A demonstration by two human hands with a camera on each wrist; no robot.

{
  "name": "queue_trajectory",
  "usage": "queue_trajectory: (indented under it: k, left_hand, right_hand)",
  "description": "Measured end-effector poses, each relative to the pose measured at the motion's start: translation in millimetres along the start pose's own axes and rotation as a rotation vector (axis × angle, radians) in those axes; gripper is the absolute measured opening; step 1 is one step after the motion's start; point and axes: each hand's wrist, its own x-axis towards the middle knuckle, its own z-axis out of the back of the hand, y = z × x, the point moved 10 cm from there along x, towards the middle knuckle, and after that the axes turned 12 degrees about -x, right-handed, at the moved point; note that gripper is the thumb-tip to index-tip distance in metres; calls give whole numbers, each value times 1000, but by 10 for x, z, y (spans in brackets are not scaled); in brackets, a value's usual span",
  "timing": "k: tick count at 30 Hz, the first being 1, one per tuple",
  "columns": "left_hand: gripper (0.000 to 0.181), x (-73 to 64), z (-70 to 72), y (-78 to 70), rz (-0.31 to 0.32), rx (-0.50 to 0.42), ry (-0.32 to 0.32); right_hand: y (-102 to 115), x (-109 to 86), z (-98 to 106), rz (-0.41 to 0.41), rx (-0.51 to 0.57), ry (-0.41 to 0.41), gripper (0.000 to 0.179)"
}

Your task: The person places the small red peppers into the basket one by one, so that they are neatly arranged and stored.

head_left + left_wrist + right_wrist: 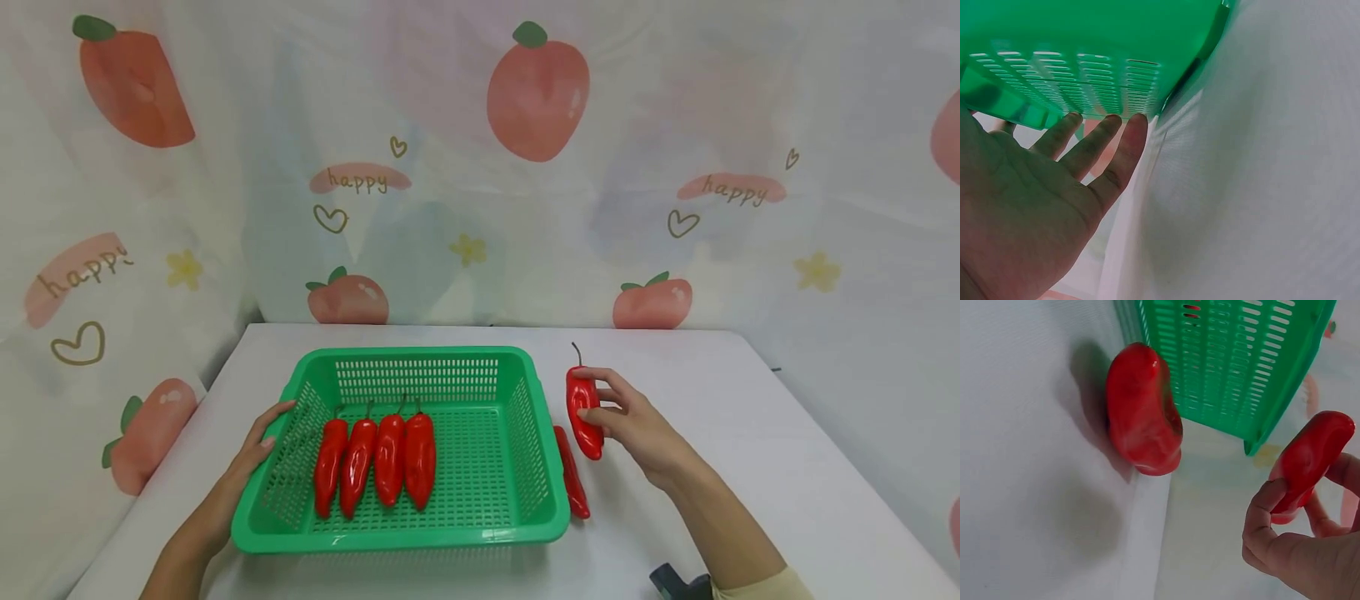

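Observation:
A green plastic basket [525,467] holds several red chili peppers [389,462] side by side, stems pointing to the back. My left hand [228,492] rests against the basket's left side; in the left wrist view its fingers [1102,144] are spread and fairly straight, tips at the slotted wall. Right of the basket, my right hand [630,417] pinches a red chili pepper [581,408] between thumb and fingers, stem up, above the table. Another red chili pepper [1142,412] lies on the table close along the basket's right wall, partly hidden by the rim in the head view.
The white table [750,417] runs back to a fruit-printed curtain [465,242], which also hangs along the left and right sides. A dark device [678,582] is at the right wrist by the sleeve.

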Motion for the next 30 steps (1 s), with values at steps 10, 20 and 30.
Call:
queue_trajectory:
  k: [10, 20, 30]
  left_hand:
    - [54, 11, 11, 0, 0, 13, -9]
    - [54, -1, 5, -3, -12, 23, -8]
    - [54, 1, -3, 2, -9, -9, 6]
  right_hand:
    - [353, -17, -175, 76, 59, 72, 56]
    - [628, 33, -486, 121, 99, 132, 57]
    - [743, 136, -898, 90, 114, 191, 49]
